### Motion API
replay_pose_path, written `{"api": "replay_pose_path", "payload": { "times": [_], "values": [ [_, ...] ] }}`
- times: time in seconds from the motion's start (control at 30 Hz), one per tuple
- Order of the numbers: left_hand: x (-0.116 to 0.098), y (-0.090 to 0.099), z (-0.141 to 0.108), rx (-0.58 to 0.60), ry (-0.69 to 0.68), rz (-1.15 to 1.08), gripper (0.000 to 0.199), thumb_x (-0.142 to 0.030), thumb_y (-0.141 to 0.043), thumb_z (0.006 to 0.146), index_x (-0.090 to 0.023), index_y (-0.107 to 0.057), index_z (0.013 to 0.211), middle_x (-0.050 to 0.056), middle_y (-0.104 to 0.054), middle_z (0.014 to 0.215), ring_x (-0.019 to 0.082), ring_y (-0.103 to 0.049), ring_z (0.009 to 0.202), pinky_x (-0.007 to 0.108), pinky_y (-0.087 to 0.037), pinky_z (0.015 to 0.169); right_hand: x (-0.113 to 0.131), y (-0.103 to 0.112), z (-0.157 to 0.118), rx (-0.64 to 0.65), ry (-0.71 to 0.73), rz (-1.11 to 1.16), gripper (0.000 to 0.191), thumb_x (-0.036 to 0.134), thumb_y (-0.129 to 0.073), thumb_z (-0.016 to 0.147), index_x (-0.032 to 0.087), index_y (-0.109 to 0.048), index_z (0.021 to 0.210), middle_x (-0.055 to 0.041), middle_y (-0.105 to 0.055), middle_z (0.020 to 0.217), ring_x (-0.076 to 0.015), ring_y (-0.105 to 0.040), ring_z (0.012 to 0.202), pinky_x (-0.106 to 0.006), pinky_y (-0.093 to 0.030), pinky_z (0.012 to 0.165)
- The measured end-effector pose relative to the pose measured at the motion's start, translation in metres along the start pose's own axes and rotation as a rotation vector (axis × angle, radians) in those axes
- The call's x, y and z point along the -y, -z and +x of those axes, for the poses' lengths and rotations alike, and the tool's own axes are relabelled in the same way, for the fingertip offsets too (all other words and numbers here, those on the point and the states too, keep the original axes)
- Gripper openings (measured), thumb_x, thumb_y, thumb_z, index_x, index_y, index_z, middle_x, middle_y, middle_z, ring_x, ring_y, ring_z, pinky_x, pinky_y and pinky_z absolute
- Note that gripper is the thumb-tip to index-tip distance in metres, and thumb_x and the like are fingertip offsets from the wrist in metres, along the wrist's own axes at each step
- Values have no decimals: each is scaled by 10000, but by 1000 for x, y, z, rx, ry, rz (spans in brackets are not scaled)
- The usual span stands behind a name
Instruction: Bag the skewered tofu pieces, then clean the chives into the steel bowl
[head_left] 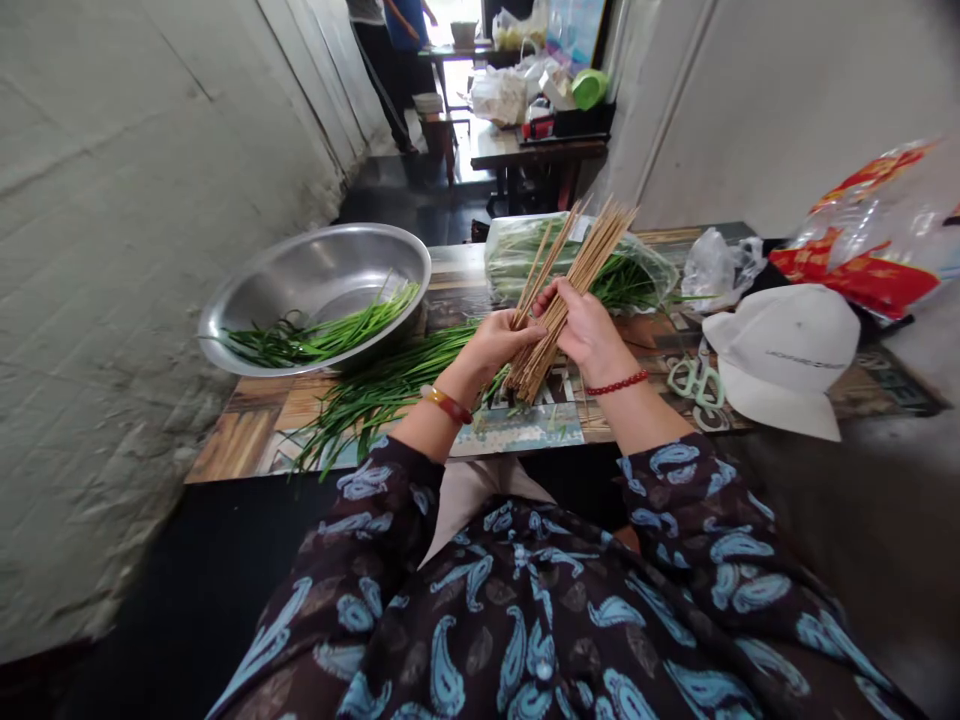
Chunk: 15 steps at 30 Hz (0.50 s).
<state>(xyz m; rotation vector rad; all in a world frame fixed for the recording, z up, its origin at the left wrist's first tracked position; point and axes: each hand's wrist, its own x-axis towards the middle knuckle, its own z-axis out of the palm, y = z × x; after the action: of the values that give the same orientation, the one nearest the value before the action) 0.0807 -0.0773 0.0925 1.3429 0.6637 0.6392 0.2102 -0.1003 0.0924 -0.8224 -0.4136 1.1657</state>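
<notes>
A thick bundle of thin wooden skewers [592, 255] slants up and away between my hands. My right hand [583, 320] is wrapped round the bundle, palm side on the right. My left hand [501, 340] pinches a few skewers [536, 265] that fan out on the left side of the bundle. Below and to the left, long green garlic chives [375, 385] lie loose on the table [255, 410], partly behind my left forearm. More chives [360, 325] rest inside a large steel basin [300, 265] at the left.
Behind the skewers lies a clear plastic bag [517, 250] of greens. To the right are pale green scissors [697, 380], a white cap [787, 345], a crumpled plastic bag [716, 268] and red-printed packaging [862, 270]. Farther back, a person [382, 60] stands near another cluttered table [502, 150].
</notes>
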Motion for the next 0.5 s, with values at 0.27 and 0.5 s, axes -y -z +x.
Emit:
{"api": "replay_pose_path", "payload": {
  "times": [0.27,0.5],
  "values": [
    [2,2,7,30,134,0,287,-274,-820,686,-134,-571,655,-64,-483,514,25,-354,404,185,-202,410,0,24,8,31,-132,-18,174,175,-540,932,169,-600,769,18,-649,649,-118,-629,593,-286,-598,642],
    [12,4,20,114,145,-7,195,-261,-738,763,-122,-680,888,-27,-580,587,28,-376,407,174,-155,388,5,36,13,63,-156,-94,81,183,-557,903,176,-602,835,4,-681,662,-153,-655,601,-319,-610,599]
  ]
}}
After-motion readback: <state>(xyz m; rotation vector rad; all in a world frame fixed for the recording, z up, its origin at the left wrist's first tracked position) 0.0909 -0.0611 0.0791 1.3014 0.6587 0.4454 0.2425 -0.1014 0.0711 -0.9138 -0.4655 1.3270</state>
